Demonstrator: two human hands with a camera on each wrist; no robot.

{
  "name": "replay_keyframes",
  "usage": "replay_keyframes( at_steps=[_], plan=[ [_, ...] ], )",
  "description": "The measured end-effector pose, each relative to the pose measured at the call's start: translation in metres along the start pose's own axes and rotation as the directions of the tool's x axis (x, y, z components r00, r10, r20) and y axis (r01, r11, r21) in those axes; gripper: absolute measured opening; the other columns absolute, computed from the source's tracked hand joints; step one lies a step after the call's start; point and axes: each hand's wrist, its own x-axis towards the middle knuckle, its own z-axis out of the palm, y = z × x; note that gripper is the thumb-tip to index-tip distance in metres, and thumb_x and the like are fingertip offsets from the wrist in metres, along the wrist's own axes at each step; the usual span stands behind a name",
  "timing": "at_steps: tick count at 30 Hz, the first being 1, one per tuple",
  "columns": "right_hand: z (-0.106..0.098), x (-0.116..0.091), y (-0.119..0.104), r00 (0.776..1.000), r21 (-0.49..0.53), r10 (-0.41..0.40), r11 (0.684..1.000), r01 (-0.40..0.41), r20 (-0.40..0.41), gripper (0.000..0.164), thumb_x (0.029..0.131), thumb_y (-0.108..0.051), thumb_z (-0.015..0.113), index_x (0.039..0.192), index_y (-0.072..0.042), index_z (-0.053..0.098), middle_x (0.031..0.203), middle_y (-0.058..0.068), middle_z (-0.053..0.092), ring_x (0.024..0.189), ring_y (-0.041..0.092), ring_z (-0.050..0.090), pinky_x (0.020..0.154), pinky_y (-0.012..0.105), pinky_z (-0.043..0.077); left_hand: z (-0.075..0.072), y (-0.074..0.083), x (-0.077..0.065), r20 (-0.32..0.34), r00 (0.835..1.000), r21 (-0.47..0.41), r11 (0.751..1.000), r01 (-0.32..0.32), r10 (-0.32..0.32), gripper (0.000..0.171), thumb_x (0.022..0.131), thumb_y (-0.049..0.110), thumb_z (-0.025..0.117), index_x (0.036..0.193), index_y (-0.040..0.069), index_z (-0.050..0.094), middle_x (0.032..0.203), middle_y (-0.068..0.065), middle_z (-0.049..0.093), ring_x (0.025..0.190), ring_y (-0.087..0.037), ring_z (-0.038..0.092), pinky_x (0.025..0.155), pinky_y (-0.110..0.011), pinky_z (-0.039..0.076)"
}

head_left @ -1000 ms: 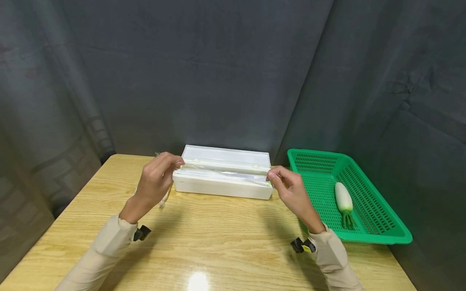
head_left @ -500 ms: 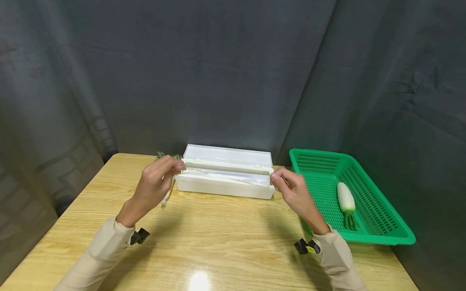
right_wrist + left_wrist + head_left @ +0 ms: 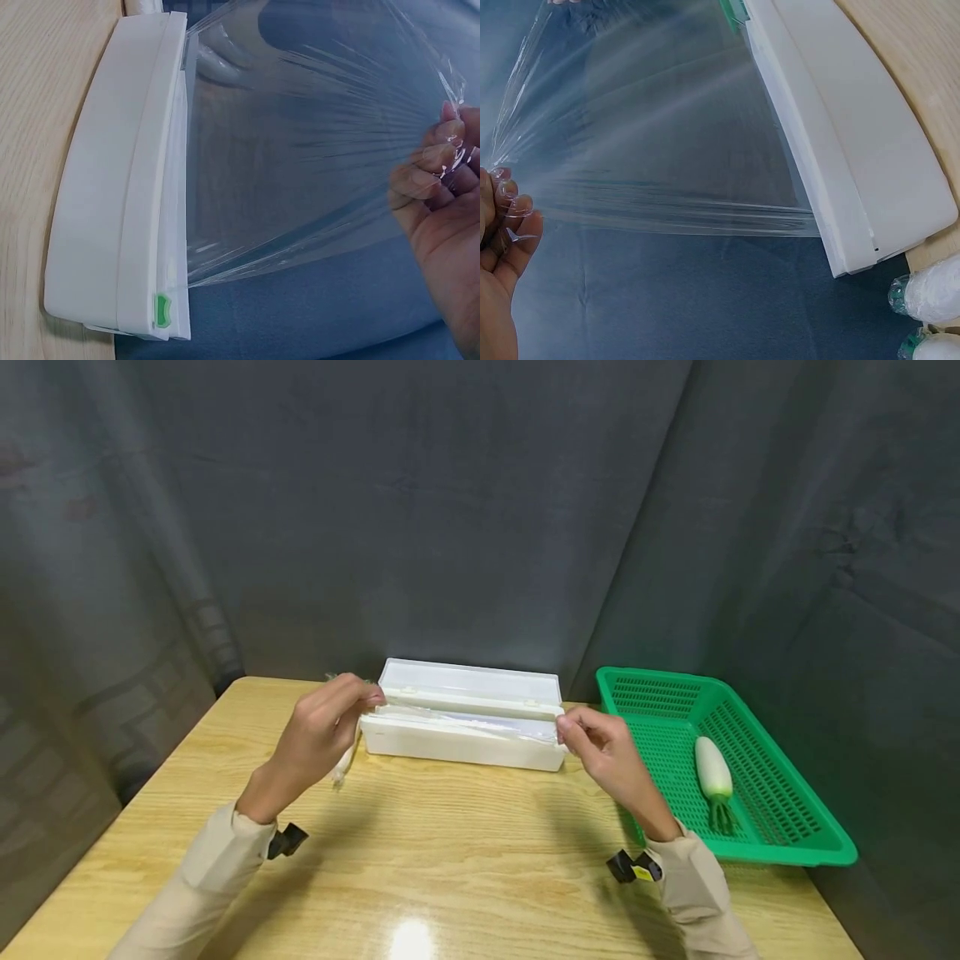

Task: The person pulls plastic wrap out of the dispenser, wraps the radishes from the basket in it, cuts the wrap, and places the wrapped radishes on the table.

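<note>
A white cling film box (image 3: 465, 745) lies across the far part of the table, its lid (image 3: 469, 681) raised in the head view. Clear cling film (image 3: 682, 127) stretches from the box between both hands. My left hand (image 3: 318, 735) pinches one corner of the film at the box's left end. At the other end my right hand (image 3: 603, 747) pinches the opposite corner. Bunched film shows between the curled fingers in both wrist views. A green slider (image 3: 163, 310) sits on the box edge in the right wrist view.
A green basket (image 3: 795, 777) holding a white radish (image 3: 712, 766) with green stems stands at the right. Film-wrapped white radishes (image 3: 937, 289) lie left of the box, partly behind my left hand. A dark curtain (image 3: 450, 527) hangs behind the wooden table (image 3: 465, 860).
Both hands keep their pinch on the film and barely move. The view has shifted slightly, and the film over the box lies a little differently.
</note>
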Motion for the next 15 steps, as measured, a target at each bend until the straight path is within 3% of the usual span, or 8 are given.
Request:
replay_keyframes(
  at_steps=[2,6,10,13,15],
  plan=[
    [-0.0001,-0.0002,-0.0003,1.000,-0.002,0.006,1.000,-0.006,0.009,0.025,0.104,0.009,0.053,0.084,-0.003,0.064,0.068,0.002,0.047,0.053,0.011,0.036,0.047,0.028,0.033,0.0001,0.0004,-0.0002,0.002,1.000,0.011,1.000,0.001,-0.001,0.027,0.083,-0.025,0.070,0.095,-0.001,0.070,0.087,-0.009,0.071,0.078,-0.020,0.067,0.079,-0.022,0.054],
    [0.0003,-0.0017,-0.0006,0.999,0.003,0.002,1.000,-0.002,0.040,0.026,0.103,0.010,0.054,0.083,-0.004,0.063,0.067,0.002,0.046,0.054,0.011,0.037,0.047,0.028,0.035,0.0010,0.0017,-0.0020,-0.005,1.000,0.002,1.000,0.008,-0.008,0.011,0.098,-0.008,0.065,0.093,-0.001,0.071,0.087,-0.009,0.071,0.077,-0.020,0.068,0.081,-0.018,0.053],
    [-0.0007,-0.0019,-0.0020,0.993,0.001,0.020,1.000,-0.020,0.114,0.031,0.103,0.009,0.055,0.081,-0.012,0.063,0.066,0.002,0.045,0.053,0.010,0.036,0.047,0.028,0.035,0.0026,0.0023,-0.0016,-0.021,1.000,-0.023,1.000,-0.001,0.000,0.027,0.109,0.012,0.054,0.092,0.000,0.071,0.086,-0.009,0.071,0.077,-0.022,0.068,0.086,-0.014,0.052],
    [-0.0033,-0.0012,-0.0037,0.972,0.007,0.054,0.998,-0.057,0.228,0.033,0.103,0.007,0.056,0.079,-0.015,0.060,0.066,0.002,0.043,0.054,0.010,0.034,0.049,0.029,0.033,0.0002,0.0025,0.0000,0.009,1.000,-0.055,0.998,-0.016,0.016,0.022,0.108,0.009,0.056,0.094,0.000,0.071,0.086,-0.008,0.071,0.077,-0.020,0.068,0.084,-0.014,0.052],
    [-0.0057,-0.0009,-0.0045,0.942,0.011,0.084,0.996,-0.093,0.324,0.033,0.104,0.004,0.056,0.077,-0.014,0.058,0.065,0.002,0.040,0.055,0.009,0.033,0.050,0.030,0.033,-0.0040,0.0026,0.0014,0.071,0.997,-0.098,0.995,0.002,0.005,0.012,0.102,-0.003,0.062,0.096,0.002,0.072,0.086,-0.005,0.070,0.076,-0.015,0.066,0.080,-0.015,0.052]
  ],
)
